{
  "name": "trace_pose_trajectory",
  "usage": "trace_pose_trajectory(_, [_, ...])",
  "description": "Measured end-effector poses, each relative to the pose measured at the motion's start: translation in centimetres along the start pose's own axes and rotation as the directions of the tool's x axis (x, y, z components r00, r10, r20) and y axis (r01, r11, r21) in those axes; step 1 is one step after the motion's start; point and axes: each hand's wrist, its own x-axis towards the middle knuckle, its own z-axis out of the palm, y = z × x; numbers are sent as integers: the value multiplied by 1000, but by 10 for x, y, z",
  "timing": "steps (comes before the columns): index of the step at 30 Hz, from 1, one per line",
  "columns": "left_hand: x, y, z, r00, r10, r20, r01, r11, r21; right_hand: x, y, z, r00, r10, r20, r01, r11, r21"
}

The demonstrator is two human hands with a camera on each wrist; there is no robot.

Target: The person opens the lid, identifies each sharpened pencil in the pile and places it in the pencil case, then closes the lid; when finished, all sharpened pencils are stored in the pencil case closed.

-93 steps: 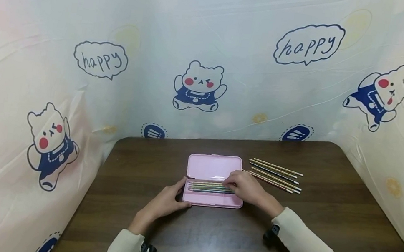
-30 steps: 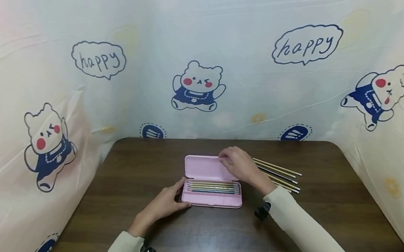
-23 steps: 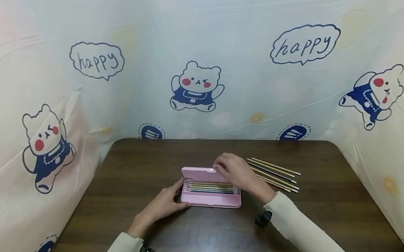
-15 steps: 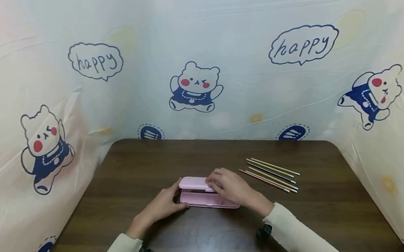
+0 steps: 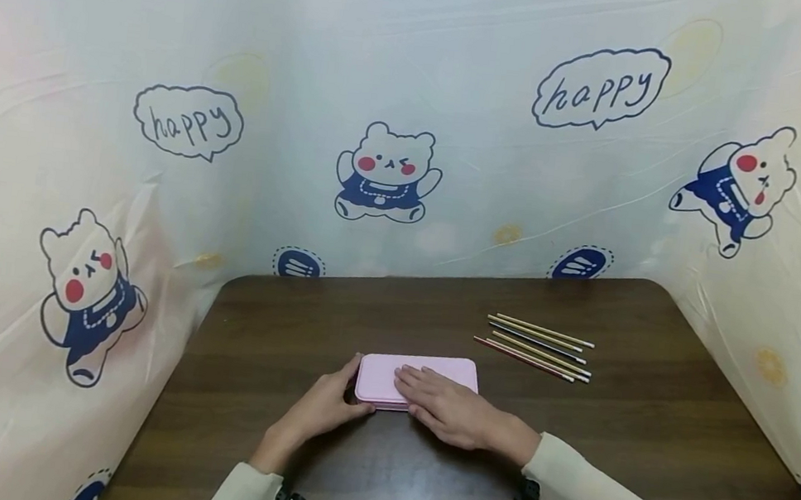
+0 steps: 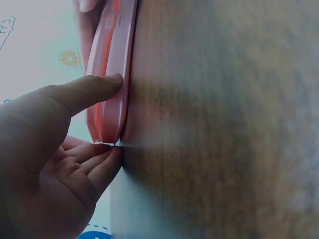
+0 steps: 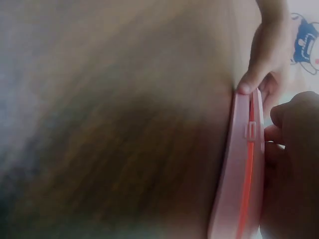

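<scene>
A pink pencil case (image 5: 457, 368) lies on the table with its lid lowered. In the right wrist view, a thin orange-red line shows along the seam of the case (image 7: 228, 199), beside a small clasp. My left hand (image 5: 321, 407) grips the left end, its thumb (image 6: 102, 92) on the front wall and its fingers at the end. Flat on top of the lid rests my right hand (image 5: 452, 409), fingers stretched out. The pencils inside are hidden by the lid.
Several pencils (image 5: 538, 350) lie side by side on the brown wooden table (image 5: 401, 492), behind and to the right of the case. A printed cloth (image 5: 266, 183) hangs around the back and sides of the table.
My right hand let go of several pencils in the case, took the raised lid and swung it down forward. It now lies flat on the lid; my left hand stayed at the left end.
</scene>
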Motion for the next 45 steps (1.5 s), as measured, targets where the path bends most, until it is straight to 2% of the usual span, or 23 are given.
trace_pose_trajectory(12, [2, 2, 0, 1000, -9, 21, 8, 1000, 6, -4, 4, 3, 998, -55, -36, 55, 998, -14])
trace_pose_trajectory(22, [1, 3, -1, 1000, -16, 24, 15, 1000, 15, -6, 7, 1, 991, -135, -11, 133, 983, -126])
trace_pose_trajectory(27, [-1, 3, -2, 999, -25, 36, 24, 1000, 21, -6, 6, -1, 990, -141, 10, 142, 981, -133])
trace_pose_trajectory(40, [-7, 4, -2, 999, -24, 24, 23, 999, 34, -5, 4, -4, 995, -99, 32, 99, 995, 10])
trace_pose_trajectory(42, [-7, 3, -2, 999, -22, 30, 21, 999, 32, -6, 4, -8, 997, -77, 18, 76, 996, 53])
trace_pose_trajectory(45, [-7, 2, -4, 998, -34, 49, 33, 999, 26, -9, 6, -21, 999, -17, -44, 22, 993, 113])
